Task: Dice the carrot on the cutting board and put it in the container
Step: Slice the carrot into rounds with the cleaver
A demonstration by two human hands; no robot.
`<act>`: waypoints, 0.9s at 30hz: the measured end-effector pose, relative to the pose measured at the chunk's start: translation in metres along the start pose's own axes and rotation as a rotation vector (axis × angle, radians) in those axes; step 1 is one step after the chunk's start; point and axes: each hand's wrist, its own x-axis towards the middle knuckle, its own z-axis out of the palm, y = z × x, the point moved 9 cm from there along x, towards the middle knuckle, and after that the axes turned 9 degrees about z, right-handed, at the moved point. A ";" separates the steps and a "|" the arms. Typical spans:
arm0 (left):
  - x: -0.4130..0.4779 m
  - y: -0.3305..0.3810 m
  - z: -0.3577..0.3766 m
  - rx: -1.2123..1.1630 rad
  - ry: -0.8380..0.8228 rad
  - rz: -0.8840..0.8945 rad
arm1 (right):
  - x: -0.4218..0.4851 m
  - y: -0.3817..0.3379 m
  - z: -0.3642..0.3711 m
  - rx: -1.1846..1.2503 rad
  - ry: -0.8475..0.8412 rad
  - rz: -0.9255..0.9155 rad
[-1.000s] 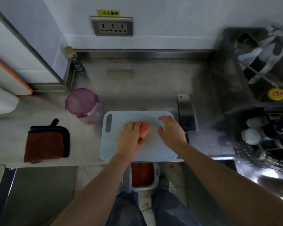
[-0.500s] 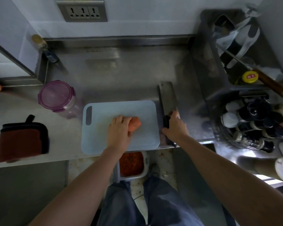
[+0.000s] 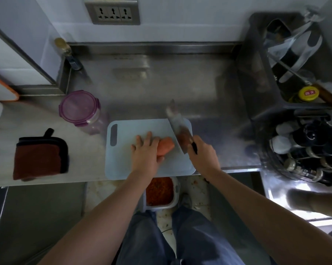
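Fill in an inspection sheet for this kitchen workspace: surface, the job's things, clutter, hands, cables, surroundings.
Surface: steel counter, with the cutting board at its front edge.
Job's things: the carrot lies on the board; the cleaver, blurred, is at its right end, contact unclear; the container of diced carrot sits on the floor below.
Clutter: purple-lidded jar and brown cloth, left of the board.
Hands: left hand presses on the carrot; right hand grips the cleaver's handle.
Cables: nothing seen.
Surroundings: wall sockets behind; bottle rack at right.
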 end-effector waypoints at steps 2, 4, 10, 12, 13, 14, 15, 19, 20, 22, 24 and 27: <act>-0.005 0.006 0.002 0.006 0.006 -0.010 | -0.001 0.003 0.001 -0.070 0.007 0.007; -0.010 0.015 0.008 0.012 -0.001 -0.008 | 0.000 0.004 0.000 -0.152 0.010 0.020; -0.011 0.036 0.013 0.039 0.012 0.008 | 0.003 0.005 -0.001 -0.244 -0.033 -0.017; -0.009 0.039 0.013 0.054 0.009 0.015 | 0.001 0.006 0.001 -0.257 -0.055 -0.029; -0.008 0.039 0.013 0.061 0.009 0.018 | 0.001 0.005 0.002 -0.264 -0.058 -0.037; -0.007 0.038 0.013 0.063 0.009 0.020 | 0.001 0.005 0.002 -0.267 -0.057 -0.041; -0.005 0.038 0.013 0.062 0.009 0.022 | 0.002 0.004 0.001 -0.265 -0.051 -0.043; 0.007 0.042 0.010 0.050 0.015 0.026 | 0.007 0.003 -0.008 -0.255 -0.019 -0.048; 0.010 0.044 0.009 0.044 0.010 0.023 | 0.007 0.001 -0.011 -0.248 -0.002 -0.050; 0.014 0.047 0.008 0.050 0.011 0.019 | 0.007 -0.001 -0.017 -0.230 0.048 -0.054; 0.014 0.049 0.002 0.067 0.059 0.041 | 0.007 -0.003 -0.018 -0.243 0.068 -0.062; 0.013 0.053 -0.004 0.050 0.146 0.127 | 0.006 -0.002 -0.011 -0.313 0.018 -0.066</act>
